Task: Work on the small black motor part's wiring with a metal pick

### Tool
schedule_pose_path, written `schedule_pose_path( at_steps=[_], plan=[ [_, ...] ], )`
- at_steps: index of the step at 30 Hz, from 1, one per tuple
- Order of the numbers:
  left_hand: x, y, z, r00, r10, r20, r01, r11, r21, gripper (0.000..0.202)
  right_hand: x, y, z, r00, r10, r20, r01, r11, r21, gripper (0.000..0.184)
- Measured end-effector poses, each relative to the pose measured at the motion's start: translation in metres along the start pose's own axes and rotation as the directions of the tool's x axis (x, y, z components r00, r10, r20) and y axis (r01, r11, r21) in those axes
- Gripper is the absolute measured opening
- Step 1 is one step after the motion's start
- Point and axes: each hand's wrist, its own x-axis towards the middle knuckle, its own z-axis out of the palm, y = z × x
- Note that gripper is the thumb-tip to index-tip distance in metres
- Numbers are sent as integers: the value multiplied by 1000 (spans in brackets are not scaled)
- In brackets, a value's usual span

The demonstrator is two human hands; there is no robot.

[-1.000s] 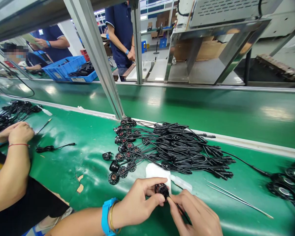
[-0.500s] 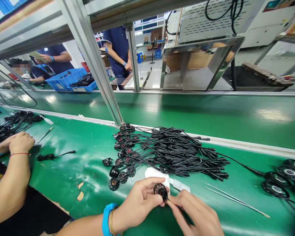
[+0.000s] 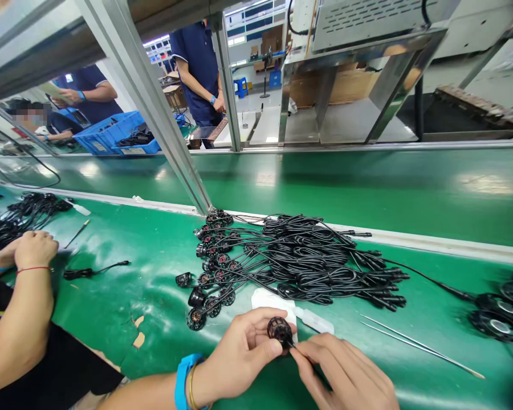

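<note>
The left hand (image 3: 239, 356) pinches a small round black motor (image 3: 279, 329) between thumb and fingers, holding it just above the green bench mat (image 3: 154, 256) at the near edge. The right hand (image 3: 346, 376) is closed in a pinch on a thin black tool (image 3: 293, 347) whose tip touches the motor's near side. Just beyond the motor lie a white pad (image 3: 265, 299) and a small clear tube (image 3: 314, 320), both close to the fingers. Farther off, a dense pile of wired motors (image 3: 299, 262) stretches toward the far rail (image 3: 431, 246) of the bench, hemming in the middle. To the right, long metal tweezers (image 3: 419, 346) lie slanted on bare mat, well apart from the hands, with larger black round parts (image 3: 496, 324) at the right edge. Open mat lies to the left, marked by torn patches (image 3: 137, 336) and a lone black cable (image 3: 94, 270). At the far left a co-worker's hands (image 3: 29, 250) rest on the mat beside another cable pile (image 3: 21, 210).
</note>
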Motion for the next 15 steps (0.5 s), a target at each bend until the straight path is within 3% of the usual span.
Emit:
schedule_pose_path(
  at_steps=[4, 10, 15],
  plan=[
    [0, 2, 0, 999, 21, 31, -21, 1000, 23, 44, 3, 1, 3, 1000, 6, 14, -7, 999, 51, 11],
    [4, 4, -1, 1000, -17, -5, 17, 998, 56, 37, 5, 1, 3, 998, -44, 40, 39, 991, 125, 11],
    [1, 4, -2, 998, 8, 67, -10, 1000, 29, 33, 9, -3, 0, 995, -28, 97, 4, 971, 240, 9]
  ],
)
